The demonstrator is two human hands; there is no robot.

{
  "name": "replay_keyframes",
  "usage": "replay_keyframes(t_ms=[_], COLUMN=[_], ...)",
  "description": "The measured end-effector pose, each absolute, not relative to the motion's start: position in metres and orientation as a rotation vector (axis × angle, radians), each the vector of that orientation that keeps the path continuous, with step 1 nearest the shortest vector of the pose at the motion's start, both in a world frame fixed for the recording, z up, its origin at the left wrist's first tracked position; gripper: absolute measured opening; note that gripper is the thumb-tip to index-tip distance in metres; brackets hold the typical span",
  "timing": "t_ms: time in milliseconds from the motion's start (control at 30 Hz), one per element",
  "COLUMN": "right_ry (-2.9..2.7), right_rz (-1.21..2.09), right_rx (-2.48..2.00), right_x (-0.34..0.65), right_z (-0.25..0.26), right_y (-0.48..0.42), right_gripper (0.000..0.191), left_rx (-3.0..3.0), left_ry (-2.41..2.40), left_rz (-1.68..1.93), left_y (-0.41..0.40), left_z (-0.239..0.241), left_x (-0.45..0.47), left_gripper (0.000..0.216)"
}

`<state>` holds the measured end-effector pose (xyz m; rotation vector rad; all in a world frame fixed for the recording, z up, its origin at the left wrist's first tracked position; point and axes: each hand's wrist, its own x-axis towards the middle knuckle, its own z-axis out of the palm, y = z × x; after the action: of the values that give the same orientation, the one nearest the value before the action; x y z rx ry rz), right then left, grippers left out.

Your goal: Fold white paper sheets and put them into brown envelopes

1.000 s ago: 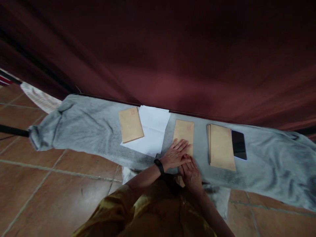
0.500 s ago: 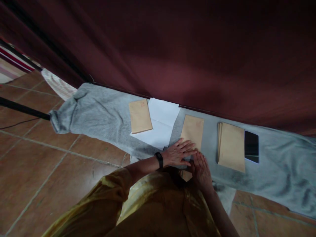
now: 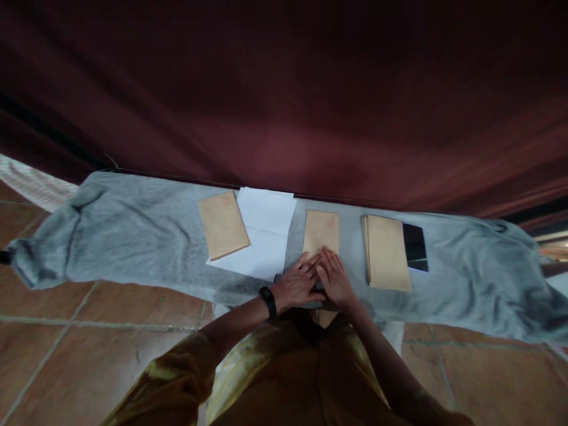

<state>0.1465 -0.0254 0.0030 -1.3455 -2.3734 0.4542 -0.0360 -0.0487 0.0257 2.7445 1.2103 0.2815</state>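
A tan paper envelope [image 3: 321, 229] lies in front of me on the grey cloth [image 3: 146, 236], its near end covered by my hands. My left hand [image 3: 298, 283], below a black wristband, rests flat on that end with its fingers spread. Beside it my right hand [image 3: 336, 280] lies on the envelope too, fingers stretched out and pointing away from me, the two hands touching. Neither hand grasps anything. To the left, more tan envelopes [image 3: 224, 226] rest partly over white paper sheets [image 3: 266, 251]. On the right sits a small stack of tan envelopes [image 3: 389, 253].
A dark phone or tablet [image 3: 415, 247] lies against the right-hand stack. Behind the cloth-covered surface hangs a dark red curtain [image 3: 284, 148]. Brown floor tiles [image 3: 146, 337] show below on both sides.
My view has turned, so everything sits further left. My right hand has moved forward along the envelope, its fingers now reaching past the left hand's fingertips.
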Motion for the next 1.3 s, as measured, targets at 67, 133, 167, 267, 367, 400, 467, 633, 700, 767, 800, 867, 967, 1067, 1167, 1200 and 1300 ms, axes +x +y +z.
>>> replay_keyframes(t_ms=[67, 133, 167, 267, 367, 400, 467, 633, 700, 767, 800, 867, 967, 1067, 1167, 1200, 1300], right_ry=[-2.394, -2.41, -2.419, -2.44, -2.405, -2.382, -2.342, -2.323, -2.318, -2.317, -2.321, -2.352, -2.416, -2.422, -2.379, -2.356, -2.323], right_rz=[0.391, 0.328, 0.295, 0.19, 0.096, 0.073, 0.043, 0.025, 0.035, 0.054, 0.064, 0.078, 0.084, 0.086, 0.086, 0.085, 0.102], right_rx=[-1.409, -1.439, -1.442, -1.435, -1.468, -1.489, -1.527, -1.578, -1.588, -1.577, -1.565, -1.527, -1.486, -1.497, -1.513, -1.524, -1.537], right_x=[0.139, 0.138, 0.139, 0.141, 0.14, 0.139, 0.137, 0.133, 0.133, 0.135, 0.137, 0.143, 0.156, 0.167, 0.17, 0.17, 0.163], right_z=[0.003, 0.002, 0.0, -0.004, -0.007, -0.008, -0.008, -0.007, -0.007, -0.007, -0.007, -0.007, -0.006, -0.005, -0.004, -0.003, 0.001], right_y=[-0.012, 0.001, 0.006, 0.022, 0.036, 0.042, 0.052, 0.067, 0.066, 0.061, 0.057, 0.046, 0.024, 0.002, -0.02, -0.028, -0.053], right_gripper=[0.06, 0.061, 0.061, 0.061, 0.06, 0.06, 0.06, 0.06, 0.06, 0.059, 0.058, 0.057, 0.058, 0.059, 0.058, 0.058, 0.058], left_rx=[2.756, 2.77, 2.775, 2.787, 2.8, 2.805, 2.812, 2.818, 2.815, 2.815, 2.815, 2.817, 2.822, 2.825, 2.826, 2.825, 2.816], left_ry=[1.202, 1.198, 1.198, 1.207, 1.211, 1.211, 1.212, 1.199, 1.2, 1.197, 1.195, 1.196, 1.206, 1.203, 1.191, 1.189, 1.203], left_rz=[0.262, 0.235, 0.223, 0.218, 0.222, 0.22, 0.219, 0.229, 0.239, 0.245, 0.247, 0.244, 0.22, 0.197, 0.199, 0.2, 0.19], left_y=[-0.048, -0.047, -0.046, -0.046, -0.045, -0.045, -0.045, -0.044, -0.043, -0.043, -0.043, -0.043, -0.043, -0.044, -0.045, -0.045, -0.046], left_z=[0.025, 0.024, 0.025, 0.024, 0.022, 0.022, 0.021, 0.025, 0.026, 0.026, 0.025, 0.024, 0.023, 0.024, 0.025, 0.026, 0.028], left_x=[-0.036, -0.036, -0.036, -0.036, -0.037, -0.037, -0.038, -0.038, -0.038, -0.038, -0.038, -0.038, -0.038, -0.038, -0.038, -0.037, -0.037], left_gripper=[0.077, 0.075, 0.075, 0.076, 0.078, 0.078, 0.077, 0.07, 0.07, 0.07, 0.07, 0.07, 0.07, 0.07, 0.07, 0.07, 0.071])
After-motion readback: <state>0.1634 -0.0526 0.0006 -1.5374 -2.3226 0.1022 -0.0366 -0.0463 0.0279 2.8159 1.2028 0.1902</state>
